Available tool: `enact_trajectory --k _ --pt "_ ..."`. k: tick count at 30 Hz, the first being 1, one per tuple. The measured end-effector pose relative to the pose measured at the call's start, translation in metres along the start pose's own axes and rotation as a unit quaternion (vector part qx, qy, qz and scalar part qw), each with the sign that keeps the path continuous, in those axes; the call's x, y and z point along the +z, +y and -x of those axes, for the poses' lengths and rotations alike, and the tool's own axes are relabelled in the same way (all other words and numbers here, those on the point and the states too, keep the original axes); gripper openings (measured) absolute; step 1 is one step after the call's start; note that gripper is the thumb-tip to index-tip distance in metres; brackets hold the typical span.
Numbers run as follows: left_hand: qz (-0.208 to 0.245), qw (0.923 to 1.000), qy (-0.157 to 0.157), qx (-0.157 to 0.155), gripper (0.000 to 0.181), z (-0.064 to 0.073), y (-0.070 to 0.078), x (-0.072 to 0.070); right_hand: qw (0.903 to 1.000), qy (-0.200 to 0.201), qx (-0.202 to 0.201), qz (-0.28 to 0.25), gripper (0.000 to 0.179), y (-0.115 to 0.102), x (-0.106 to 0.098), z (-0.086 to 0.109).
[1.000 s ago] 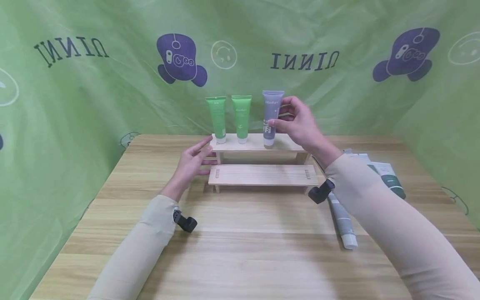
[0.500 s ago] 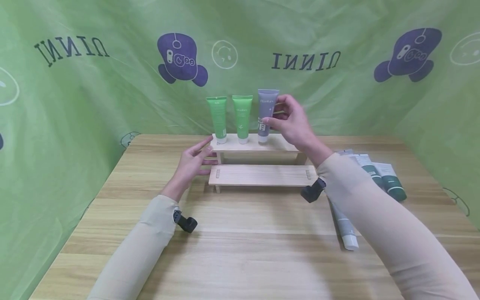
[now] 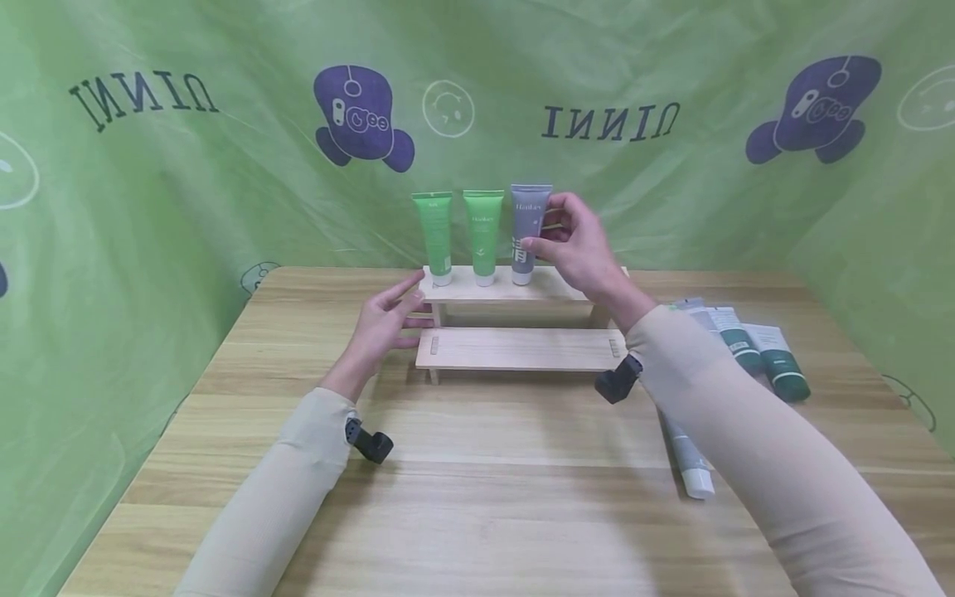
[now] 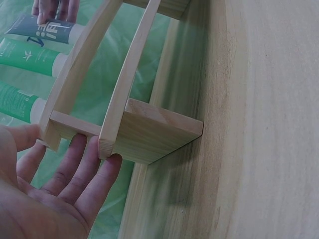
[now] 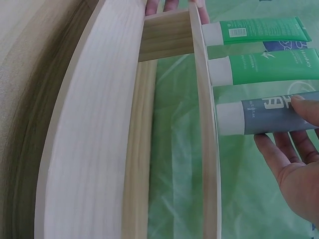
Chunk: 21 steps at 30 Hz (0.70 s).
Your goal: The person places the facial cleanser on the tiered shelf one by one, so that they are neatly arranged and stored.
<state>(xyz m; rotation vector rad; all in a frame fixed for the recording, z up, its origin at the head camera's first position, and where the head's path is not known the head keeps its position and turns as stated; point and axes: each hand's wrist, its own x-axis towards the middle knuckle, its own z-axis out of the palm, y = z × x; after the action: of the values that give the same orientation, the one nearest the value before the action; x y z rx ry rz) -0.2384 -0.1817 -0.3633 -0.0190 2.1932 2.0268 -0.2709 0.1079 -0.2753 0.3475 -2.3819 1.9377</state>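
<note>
My right hand (image 3: 580, 247) pinches a grey-blue squeeze tube (image 3: 528, 220) between thumb and fingers. The tube is upright, its white cap down on the upper step of a two-step wooden rack (image 3: 515, 348). To its left on that step stand two green tubes, one in the middle (image 3: 484, 228) and one at the left end (image 3: 435, 228). My left hand (image 3: 380, 327) touches the rack's left end; in the left wrist view its fingertips (image 4: 110, 167) rest against the ends of the boards, fingers fairly straight. In the right wrist view, the grey-blue tube's cap (image 5: 231, 118) meets the board.
On the table's right lie two white-and-green tubes, one nearer the edge (image 3: 779, 365) and one beside it (image 3: 734, 336). A grey tube (image 3: 688, 460) lies partly under my right forearm. A green printed curtain (image 3: 477, 50) hangs behind and at both sides.
My right hand has carried the grey-blue tube left, closer to the middle green tube, and lowered it slightly onto the upper step. The left hand stays in place.
</note>
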Motion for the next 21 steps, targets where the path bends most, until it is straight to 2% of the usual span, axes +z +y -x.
enact_trajectory --k 21 --pt "-0.002 1.0 -0.002 0.002 0.049 -0.0005 -0.0009 -0.0009 0.9999 -0.009 -0.012 -0.004 0.05 0.0013 0.0012 0.0022"
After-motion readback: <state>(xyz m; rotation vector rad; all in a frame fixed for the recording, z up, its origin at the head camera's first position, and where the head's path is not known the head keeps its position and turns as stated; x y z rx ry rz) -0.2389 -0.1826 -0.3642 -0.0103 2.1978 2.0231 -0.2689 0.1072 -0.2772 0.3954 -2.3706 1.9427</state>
